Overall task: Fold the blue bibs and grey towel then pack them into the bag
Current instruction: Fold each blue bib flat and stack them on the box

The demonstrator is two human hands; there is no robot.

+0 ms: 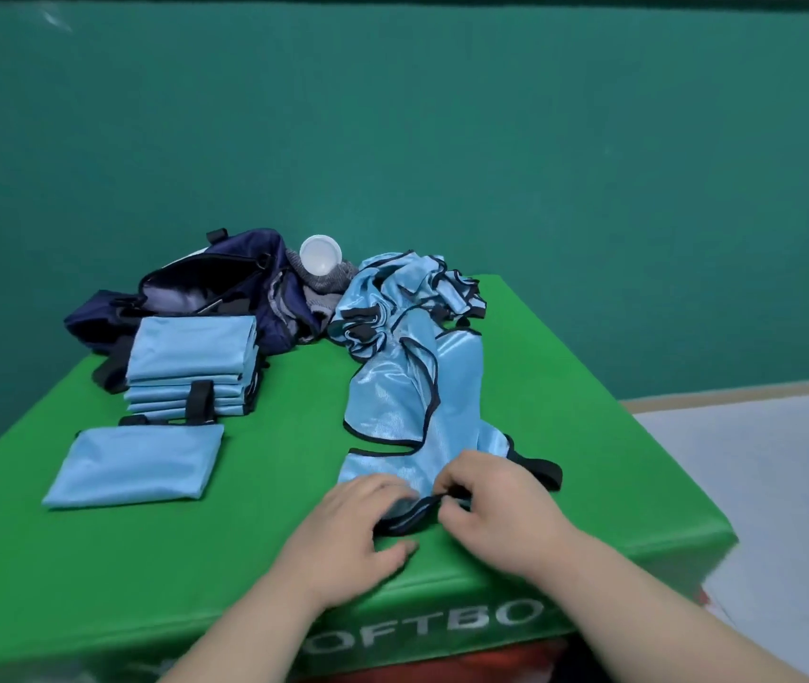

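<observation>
The gripped bib point(392, 411) is shiny light blue, edged black. Under the grip the box point(195, 559) is bright green, lettered white; beyond it, a navy bag point(245, 244) and grey towel point(334, 282)

PLACE: sports hall or gym, likely | UNDER the right hand point(496, 505) pinching a blue training bib point(392, 411): green padded soft box point(97, 559), white lettering "OFTBO" point(442, 628) on near side | BEYOND GRIP: teal wall point(392, 115), navy duffel bag point(225, 273) | RIGHT OF GRIP, lower: pale floor point(762, 485)
</observation>
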